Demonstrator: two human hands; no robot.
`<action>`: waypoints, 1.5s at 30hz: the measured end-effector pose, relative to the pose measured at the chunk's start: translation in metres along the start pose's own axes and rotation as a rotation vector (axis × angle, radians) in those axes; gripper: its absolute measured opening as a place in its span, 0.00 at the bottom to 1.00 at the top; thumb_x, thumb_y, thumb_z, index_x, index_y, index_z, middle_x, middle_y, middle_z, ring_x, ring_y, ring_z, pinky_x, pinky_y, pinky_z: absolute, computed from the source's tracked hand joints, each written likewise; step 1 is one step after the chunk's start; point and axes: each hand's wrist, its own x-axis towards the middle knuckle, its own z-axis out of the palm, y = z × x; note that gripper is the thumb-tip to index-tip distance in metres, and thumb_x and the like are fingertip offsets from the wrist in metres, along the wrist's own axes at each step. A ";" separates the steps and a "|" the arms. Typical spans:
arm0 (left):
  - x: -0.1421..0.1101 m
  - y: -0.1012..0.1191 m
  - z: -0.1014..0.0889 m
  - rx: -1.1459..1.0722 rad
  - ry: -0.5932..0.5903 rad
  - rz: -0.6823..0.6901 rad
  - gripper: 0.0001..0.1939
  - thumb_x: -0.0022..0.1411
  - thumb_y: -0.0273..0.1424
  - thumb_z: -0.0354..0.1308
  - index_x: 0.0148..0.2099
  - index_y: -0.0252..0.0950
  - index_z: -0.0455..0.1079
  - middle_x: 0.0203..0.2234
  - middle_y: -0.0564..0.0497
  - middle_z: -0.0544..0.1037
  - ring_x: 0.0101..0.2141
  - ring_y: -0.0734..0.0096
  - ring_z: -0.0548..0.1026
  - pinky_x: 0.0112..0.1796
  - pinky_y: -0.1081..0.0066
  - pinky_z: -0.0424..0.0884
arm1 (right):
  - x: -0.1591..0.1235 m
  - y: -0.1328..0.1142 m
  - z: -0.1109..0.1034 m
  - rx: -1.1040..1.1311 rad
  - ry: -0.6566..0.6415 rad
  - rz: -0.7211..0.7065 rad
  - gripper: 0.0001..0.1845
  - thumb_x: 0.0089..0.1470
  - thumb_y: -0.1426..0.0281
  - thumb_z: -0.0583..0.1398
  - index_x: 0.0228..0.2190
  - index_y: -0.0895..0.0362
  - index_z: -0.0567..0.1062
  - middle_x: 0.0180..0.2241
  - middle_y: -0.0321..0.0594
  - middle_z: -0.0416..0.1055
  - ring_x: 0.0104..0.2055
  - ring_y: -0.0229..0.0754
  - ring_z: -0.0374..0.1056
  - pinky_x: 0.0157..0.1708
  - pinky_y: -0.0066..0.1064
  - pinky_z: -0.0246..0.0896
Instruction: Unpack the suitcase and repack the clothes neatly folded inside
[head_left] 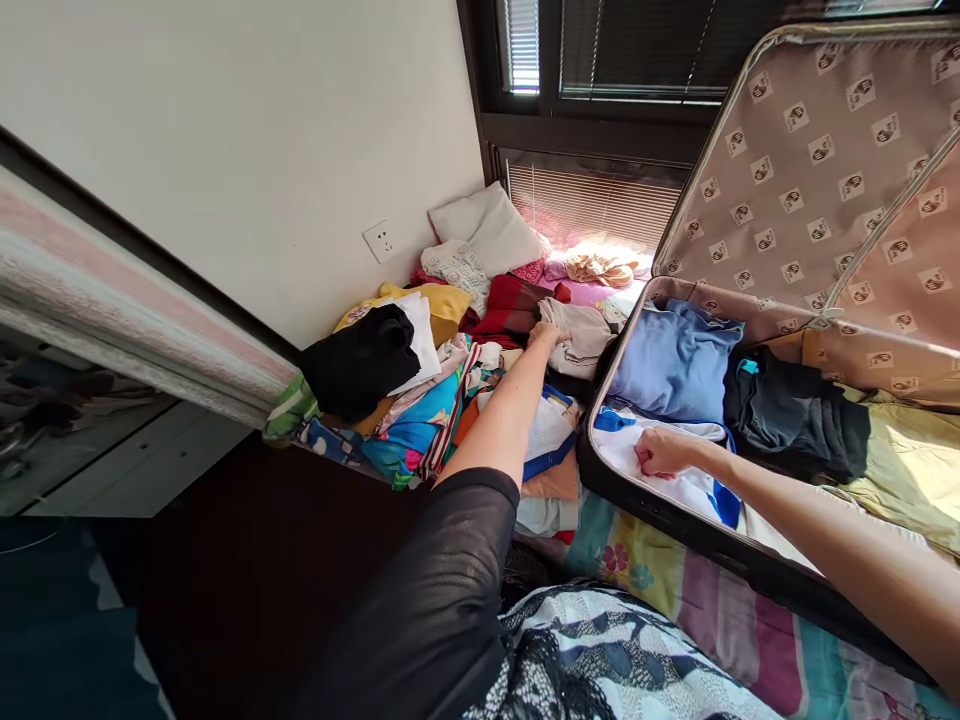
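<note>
My left hand point(551, 335) reaches out to a light grey folded garment point(581, 340) on the pile beside the suitcase, its fingers closed on the near edge. Inside the open suitcase point(592, 465), my right hand point(664, 452) rests as a fist on a white and blue garment point(686, 490). Whatever the curled right fingers may hold is hidden. Behind that hand lies a folded blue garment point(671, 360), with dark folded clothes point(799, 415) to its right. A dark red checked cloth point(514, 310) is just left of my left hand.
Stacked clothes, a black garment point(364, 360) among them, lie along the wall. A pale pillow point(487, 228) leans in the corner near the window blinds point(600, 200). The raised suitcase lid point(817, 150) stands at the right. A striped, flowered sheet point(705, 575) lies under the suitcase.
</note>
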 end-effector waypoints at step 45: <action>-0.021 0.038 0.079 0.021 0.175 0.089 0.32 0.76 0.24 0.46 0.79 0.36 0.60 0.74 0.29 0.63 0.71 0.45 0.66 0.69 0.45 0.63 | 0.037 0.024 0.009 0.212 -0.312 0.447 0.06 0.35 0.71 0.65 0.14 0.53 0.73 0.19 0.44 0.73 0.25 0.47 0.74 0.21 0.30 0.66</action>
